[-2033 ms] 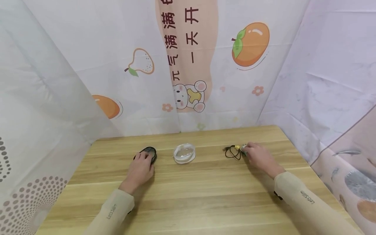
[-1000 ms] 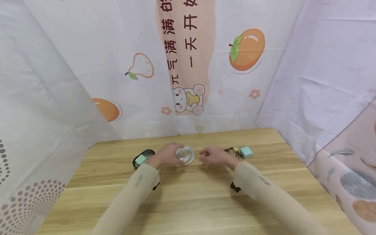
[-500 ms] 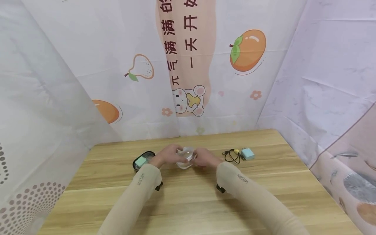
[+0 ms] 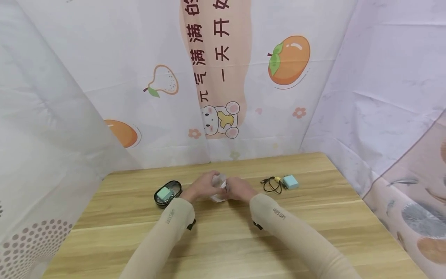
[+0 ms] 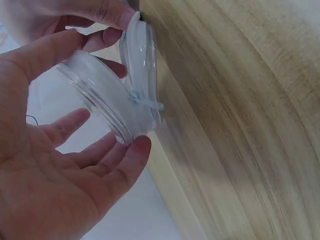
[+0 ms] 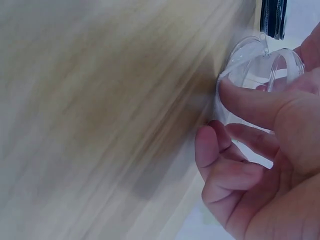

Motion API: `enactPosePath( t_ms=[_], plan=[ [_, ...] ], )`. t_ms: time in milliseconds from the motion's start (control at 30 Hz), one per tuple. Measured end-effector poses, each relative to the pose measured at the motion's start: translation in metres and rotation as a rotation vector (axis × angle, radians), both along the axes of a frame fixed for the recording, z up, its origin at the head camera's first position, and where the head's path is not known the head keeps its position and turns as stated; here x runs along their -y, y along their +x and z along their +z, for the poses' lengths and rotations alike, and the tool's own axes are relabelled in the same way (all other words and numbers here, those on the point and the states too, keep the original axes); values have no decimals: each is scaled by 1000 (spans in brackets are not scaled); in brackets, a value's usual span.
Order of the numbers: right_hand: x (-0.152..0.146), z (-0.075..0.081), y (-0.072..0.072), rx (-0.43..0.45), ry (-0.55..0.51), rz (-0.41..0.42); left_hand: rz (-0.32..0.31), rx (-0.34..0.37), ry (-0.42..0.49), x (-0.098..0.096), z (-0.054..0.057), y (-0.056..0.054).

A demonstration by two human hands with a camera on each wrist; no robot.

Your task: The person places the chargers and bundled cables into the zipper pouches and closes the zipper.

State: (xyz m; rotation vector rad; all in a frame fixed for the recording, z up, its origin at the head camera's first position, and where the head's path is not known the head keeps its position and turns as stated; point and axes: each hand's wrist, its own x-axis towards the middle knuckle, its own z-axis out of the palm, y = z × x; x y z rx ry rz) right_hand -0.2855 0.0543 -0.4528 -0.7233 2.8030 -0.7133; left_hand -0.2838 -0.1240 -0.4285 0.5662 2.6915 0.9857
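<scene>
A small clear zip case [image 4: 218, 180] with white trim is between both hands at the middle of the table. In the left wrist view its two rounded halves [image 5: 102, 92] stand spread apart, joined at one side near a pale zipper pull [image 5: 147, 102]. My left hand [image 4: 203, 186] holds one half between thumb and fingertips. My right hand [image 4: 240, 189] pinches the rim of the other half; in the right wrist view its thumb [image 6: 250, 102] lies along that rim, and the other fingers are bent. From the head view, both hands partly cover the case.
Left of the hands lies a black-trimmed clear case [image 4: 177, 187] with a mint green charger [image 4: 163, 193] in it. At right a coiled black cable [image 4: 271, 190] with a yellow part lies beside a light blue charger [image 4: 290, 181]. A printed curtain [image 4: 156, 128] hangs behind the wooden table [image 4: 223, 240].
The left hand has left the black-trimmed case and the right hand the blue charger. Both have moved inward to the clear case and now hold it, left hand first.
</scene>
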Motion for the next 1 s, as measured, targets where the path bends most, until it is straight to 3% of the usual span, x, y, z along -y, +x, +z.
enactPosePath(
  t_ms=[200,400,500,700,900,1000],
  plan=[
    [-3,2,1,15,57,-32,69,96,75,-5,3,6],
    [-12,-3,2,39,44,-127,85,176,139,-7,5,12],
    [-18,-5,2,51,40,-156,80,181,156,-7,2,13],
    [-33,0,6,41,34,-133,65,208,228,-5,-5,13],
    [-46,2,10,54,31,-95,50,308,289,-8,-8,18],
    [-51,1,12,26,32,-79,-1,371,318,-10,-9,23]
  ],
)
